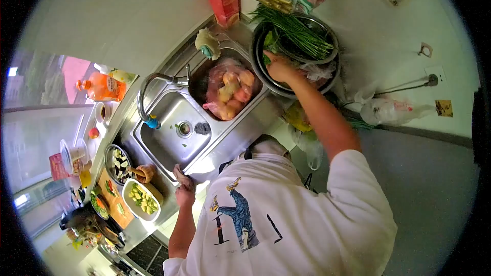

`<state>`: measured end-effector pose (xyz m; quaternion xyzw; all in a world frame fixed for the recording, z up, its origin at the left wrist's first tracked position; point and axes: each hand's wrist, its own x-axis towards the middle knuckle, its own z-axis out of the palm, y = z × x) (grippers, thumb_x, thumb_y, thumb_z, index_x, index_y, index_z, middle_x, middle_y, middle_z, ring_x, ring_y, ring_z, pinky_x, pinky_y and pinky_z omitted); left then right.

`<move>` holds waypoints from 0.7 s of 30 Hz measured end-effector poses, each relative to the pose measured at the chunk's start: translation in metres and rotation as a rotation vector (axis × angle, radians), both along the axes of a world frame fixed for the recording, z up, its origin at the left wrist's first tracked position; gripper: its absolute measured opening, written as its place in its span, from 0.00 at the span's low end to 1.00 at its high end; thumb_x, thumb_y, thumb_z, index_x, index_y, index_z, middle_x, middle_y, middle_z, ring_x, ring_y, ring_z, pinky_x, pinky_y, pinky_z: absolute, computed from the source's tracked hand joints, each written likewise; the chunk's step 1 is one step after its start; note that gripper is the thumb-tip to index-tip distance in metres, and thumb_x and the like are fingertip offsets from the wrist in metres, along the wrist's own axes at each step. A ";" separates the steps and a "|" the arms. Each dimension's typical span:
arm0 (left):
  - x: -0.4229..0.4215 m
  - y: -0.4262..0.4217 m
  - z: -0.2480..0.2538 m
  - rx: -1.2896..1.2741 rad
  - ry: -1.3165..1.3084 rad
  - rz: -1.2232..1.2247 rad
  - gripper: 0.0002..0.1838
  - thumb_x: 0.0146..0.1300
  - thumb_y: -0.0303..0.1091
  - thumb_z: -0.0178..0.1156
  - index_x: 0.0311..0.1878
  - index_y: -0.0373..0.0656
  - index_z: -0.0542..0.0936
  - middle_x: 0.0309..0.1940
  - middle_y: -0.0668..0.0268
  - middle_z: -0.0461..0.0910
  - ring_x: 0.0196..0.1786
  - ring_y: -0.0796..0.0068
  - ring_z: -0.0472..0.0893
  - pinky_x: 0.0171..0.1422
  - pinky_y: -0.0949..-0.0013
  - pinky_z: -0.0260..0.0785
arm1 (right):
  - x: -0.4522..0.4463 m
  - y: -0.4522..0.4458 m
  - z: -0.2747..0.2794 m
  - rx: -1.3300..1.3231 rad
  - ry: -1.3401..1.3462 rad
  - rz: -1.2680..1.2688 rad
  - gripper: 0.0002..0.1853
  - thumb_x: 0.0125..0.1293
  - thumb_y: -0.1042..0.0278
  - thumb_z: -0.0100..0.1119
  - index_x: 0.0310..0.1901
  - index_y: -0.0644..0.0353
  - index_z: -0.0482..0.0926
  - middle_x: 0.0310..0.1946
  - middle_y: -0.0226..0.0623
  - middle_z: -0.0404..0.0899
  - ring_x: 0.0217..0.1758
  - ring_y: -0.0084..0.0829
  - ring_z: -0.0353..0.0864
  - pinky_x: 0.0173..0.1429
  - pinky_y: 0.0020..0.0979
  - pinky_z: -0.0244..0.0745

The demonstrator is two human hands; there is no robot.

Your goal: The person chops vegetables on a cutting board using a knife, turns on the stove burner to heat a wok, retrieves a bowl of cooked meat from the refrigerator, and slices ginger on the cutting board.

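Note:
My left hand (pixel 186 195) is at the front edge of the sink, its fingers closed on a crumpled brownish cloth (pixel 182 178). My right hand (pixel 279 68) reaches over the rim of a large dark bowl (pixel 257 66) to the right of the sink. Its index finger stretches toward leafy greens (pixel 270 41) inside; the other fingers are partly hidden. A metal basin (pixel 332 41) with a bunch of long green stalks (pixel 296 31) sits in the same bowl, close to that hand. Clear plastic (pixel 319 71) lies beside my wrist.
The steel double sink (pixel 174 110) has a curved faucet (pixel 146 89). One basin holds a plastic bag of potato-like vegetables (pixel 232 92). Left of it stand a bowl of cut eggplant-like pieces (pixel 118 163), a white dish of green chunks (pixel 142 199) and a cutting board (pixel 115 202). A red carton (pixel 225 2) stands behind.

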<state>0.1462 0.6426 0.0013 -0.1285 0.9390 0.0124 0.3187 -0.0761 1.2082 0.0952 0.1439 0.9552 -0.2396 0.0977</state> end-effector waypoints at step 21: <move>0.002 -0.003 -0.020 0.124 0.129 0.092 0.21 0.55 0.45 0.60 0.42 0.37 0.80 0.36 0.45 0.80 0.40 0.44 0.80 0.47 0.47 0.72 | 0.022 0.168 0.040 -0.474 0.171 -0.617 0.16 0.65 0.68 0.55 0.53 0.61 0.76 0.42 0.35 0.79 0.32 0.29 0.79 0.38 0.27 0.75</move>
